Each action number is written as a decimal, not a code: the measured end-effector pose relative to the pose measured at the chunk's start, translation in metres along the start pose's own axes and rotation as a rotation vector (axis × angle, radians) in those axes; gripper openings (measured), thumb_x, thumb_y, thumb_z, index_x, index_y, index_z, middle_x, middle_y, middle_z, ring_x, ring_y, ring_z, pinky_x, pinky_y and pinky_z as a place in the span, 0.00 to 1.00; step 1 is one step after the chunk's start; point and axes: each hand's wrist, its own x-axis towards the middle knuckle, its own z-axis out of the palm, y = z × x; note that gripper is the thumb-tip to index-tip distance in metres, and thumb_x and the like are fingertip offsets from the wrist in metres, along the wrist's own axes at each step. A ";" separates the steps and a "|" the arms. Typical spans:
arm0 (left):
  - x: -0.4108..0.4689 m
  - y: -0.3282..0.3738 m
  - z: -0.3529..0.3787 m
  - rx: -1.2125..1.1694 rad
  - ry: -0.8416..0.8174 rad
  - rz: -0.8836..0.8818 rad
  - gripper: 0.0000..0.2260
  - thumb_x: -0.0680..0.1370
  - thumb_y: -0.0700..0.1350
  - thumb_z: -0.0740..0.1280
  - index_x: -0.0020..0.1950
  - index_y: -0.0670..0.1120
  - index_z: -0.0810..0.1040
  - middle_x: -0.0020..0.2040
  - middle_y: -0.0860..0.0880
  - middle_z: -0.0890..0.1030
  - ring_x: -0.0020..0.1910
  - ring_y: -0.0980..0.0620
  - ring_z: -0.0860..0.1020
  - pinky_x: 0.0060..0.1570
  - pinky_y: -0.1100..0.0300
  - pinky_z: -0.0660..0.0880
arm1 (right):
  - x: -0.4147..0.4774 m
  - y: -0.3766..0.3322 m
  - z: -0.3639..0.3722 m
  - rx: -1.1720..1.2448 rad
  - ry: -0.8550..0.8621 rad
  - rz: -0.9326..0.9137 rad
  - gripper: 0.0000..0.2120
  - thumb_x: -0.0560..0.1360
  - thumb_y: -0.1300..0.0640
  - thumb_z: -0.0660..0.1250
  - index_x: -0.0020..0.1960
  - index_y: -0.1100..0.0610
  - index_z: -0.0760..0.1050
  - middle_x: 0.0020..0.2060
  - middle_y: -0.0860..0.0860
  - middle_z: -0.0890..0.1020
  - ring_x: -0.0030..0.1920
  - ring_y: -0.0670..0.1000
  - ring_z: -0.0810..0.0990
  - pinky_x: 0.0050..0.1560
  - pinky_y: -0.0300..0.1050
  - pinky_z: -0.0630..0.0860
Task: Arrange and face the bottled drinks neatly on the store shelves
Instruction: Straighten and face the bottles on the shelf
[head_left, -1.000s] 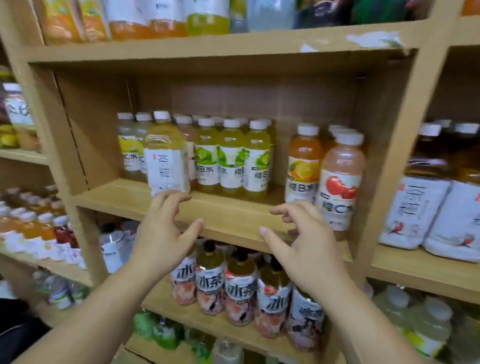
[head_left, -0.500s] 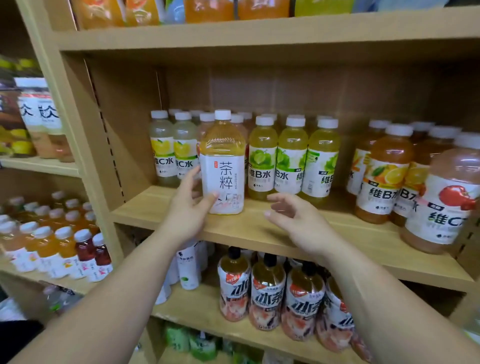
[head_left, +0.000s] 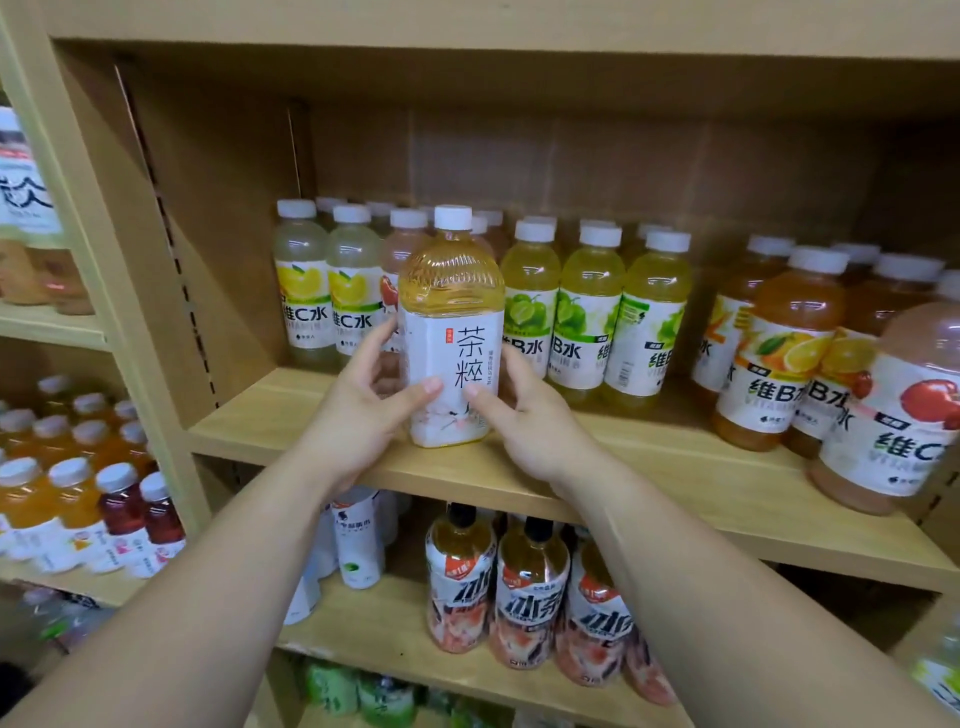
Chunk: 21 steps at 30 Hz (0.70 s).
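A tall tea bottle (head_left: 451, 291) with amber drink, a white cap and a white label stands upright near the front of the wooden middle shelf (head_left: 649, 467). My left hand (head_left: 363, 410) wraps its left side and my right hand (head_left: 524, 415) its right side, thumbs on the label's front. Behind it stand rows of smaller bottles: lemon-label ones (head_left: 304, 291) to the left, lime-label ones (head_left: 592, 306) to the right. Orange-label bottles (head_left: 784, 343) and a pink apple-label bottle (head_left: 904, 410) stand further right, nearer the shelf's front.
The shelf below carries iced tea bottles (head_left: 530, 597) with black caps and white bottles (head_left: 358, 540). A neighbouring unit at left holds small orange and red drinks (head_left: 83, 504). An upright shelf post (head_left: 130, 291) separates the units. Bare shelf front lies between the tea bottle and the orange bottles.
My right hand has closed onto the tea bottle's right side, joining the left hand. The view has moved closer and shifted right relative to the shelf.
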 end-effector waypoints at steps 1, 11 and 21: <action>-0.002 0.000 0.001 0.012 0.003 0.010 0.32 0.75 0.45 0.76 0.76 0.60 0.68 0.60 0.55 0.83 0.58 0.54 0.82 0.51 0.63 0.79 | -0.002 0.000 -0.001 0.017 0.000 0.003 0.27 0.81 0.48 0.68 0.77 0.44 0.64 0.66 0.39 0.79 0.62 0.33 0.77 0.65 0.40 0.74; -0.012 0.005 0.007 0.053 -0.054 0.085 0.39 0.66 0.45 0.78 0.76 0.53 0.70 0.63 0.54 0.83 0.61 0.54 0.82 0.55 0.64 0.80 | -0.026 -0.016 -0.007 -0.110 0.028 0.029 0.31 0.81 0.45 0.66 0.80 0.46 0.59 0.72 0.46 0.75 0.67 0.48 0.76 0.70 0.54 0.73; -0.064 0.037 0.088 -0.012 -0.057 0.190 0.37 0.63 0.40 0.79 0.72 0.49 0.75 0.63 0.50 0.83 0.62 0.48 0.82 0.60 0.48 0.80 | -0.105 -0.009 -0.061 0.045 0.117 0.092 0.29 0.82 0.49 0.66 0.79 0.49 0.59 0.70 0.49 0.77 0.65 0.48 0.77 0.67 0.49 0.75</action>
